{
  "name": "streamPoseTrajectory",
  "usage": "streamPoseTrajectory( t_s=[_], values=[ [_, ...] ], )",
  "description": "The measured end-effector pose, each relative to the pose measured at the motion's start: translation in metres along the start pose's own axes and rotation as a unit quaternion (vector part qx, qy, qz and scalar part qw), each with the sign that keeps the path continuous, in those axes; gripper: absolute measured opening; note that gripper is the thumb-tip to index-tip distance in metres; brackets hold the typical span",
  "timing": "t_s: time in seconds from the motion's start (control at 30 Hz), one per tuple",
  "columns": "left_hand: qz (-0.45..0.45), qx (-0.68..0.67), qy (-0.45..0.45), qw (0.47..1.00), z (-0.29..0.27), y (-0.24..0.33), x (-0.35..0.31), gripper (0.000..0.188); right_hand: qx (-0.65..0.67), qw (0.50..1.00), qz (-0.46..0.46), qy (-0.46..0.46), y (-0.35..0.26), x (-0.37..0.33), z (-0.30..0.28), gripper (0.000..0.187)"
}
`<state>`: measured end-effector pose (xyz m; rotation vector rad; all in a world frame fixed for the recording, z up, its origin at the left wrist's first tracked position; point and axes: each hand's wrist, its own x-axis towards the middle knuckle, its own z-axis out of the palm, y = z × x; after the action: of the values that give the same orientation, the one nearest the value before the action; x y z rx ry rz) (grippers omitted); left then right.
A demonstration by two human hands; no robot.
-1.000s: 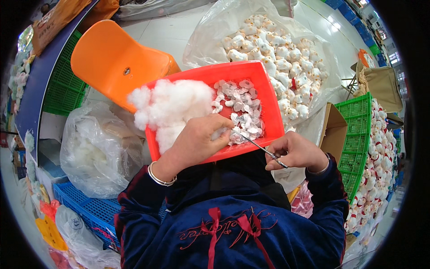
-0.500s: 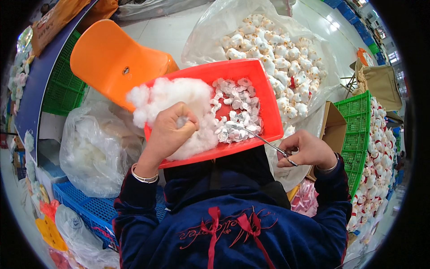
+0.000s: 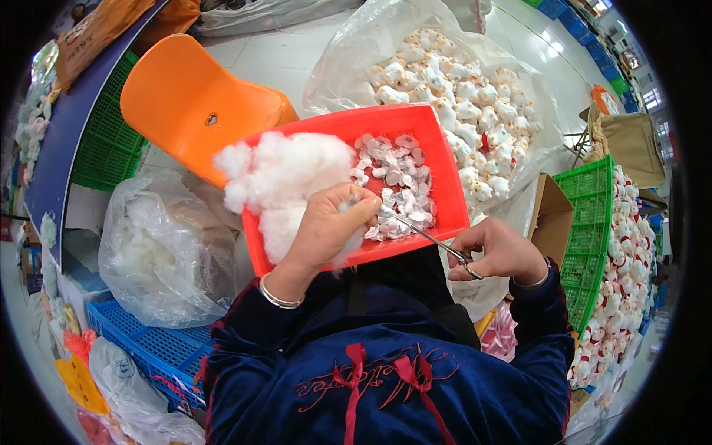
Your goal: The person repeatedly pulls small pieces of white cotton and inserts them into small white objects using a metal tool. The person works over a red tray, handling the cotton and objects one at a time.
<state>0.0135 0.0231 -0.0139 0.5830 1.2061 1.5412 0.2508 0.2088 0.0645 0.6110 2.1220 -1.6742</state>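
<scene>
A red plastic tray (image 3: 450, 170) rests before my body. White fluffy stuffing (image 3: 293, 167) fills its left side, and small white and grey fabric pieces (image 3: 400, 167) lie heaped on its right. My right hand (image 3: 498, 252) is closed around the ring handles of long metal forceps (image 3: 424, 235), which point left over the tray. At their tip, my left hand (image 3: 330, 226) is closed in a pinch, thumb against forefinger. What it pinches is too small and covered to make out.
An orange chair (image 3: 200, 111) stands behind the tray. Beyond it, a clear bag holds several white stuffed toys (image 3: 475, 111). Green crates (image 3: 586, 245) and a cardboard box (image 3: 550, 211) stand at right. A plastic bag of stuffing (image 3: 163, 252) sits on a blue crate (image 3: 159, 334) at left.
My left hand has moved right, from over the stuffing to the forceps' tip. My right hand has shifted slightly left with the forceps.
</scene>
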Motion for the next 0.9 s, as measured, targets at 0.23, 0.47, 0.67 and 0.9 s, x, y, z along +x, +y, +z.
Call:
streamPoseTrajectory(
  t_s=[0.23,0.47,0.67,0.9],
  values=[
    [-0.002,-0.115,0.056,0.992,0.017,-0.009,-0.007,0.014,-0.005,1.0,-0.011,0.011,0.004,0.011,0.009,0.028],
    [0.026,-0.22,0.018,0.975,-0.014,-0.012,0.003,0.015,-0.19,0.97,-0.119,0.093,0.007,0.015,0.019,0.057],
    [0.066,-0.267,0.124,0.954,0.015,-0.012,0.008,0.015,-0.318,0.923,-0.142,0.162,-0.016,0.035,0.032,0.075],
    [0.078,-0.273,0.075,0.956,0.013,-0.019,0.004,0.017,-0.313,0.931,-0.146,0.118,-0.013,0.054,0.028,0.043]
  ],
)
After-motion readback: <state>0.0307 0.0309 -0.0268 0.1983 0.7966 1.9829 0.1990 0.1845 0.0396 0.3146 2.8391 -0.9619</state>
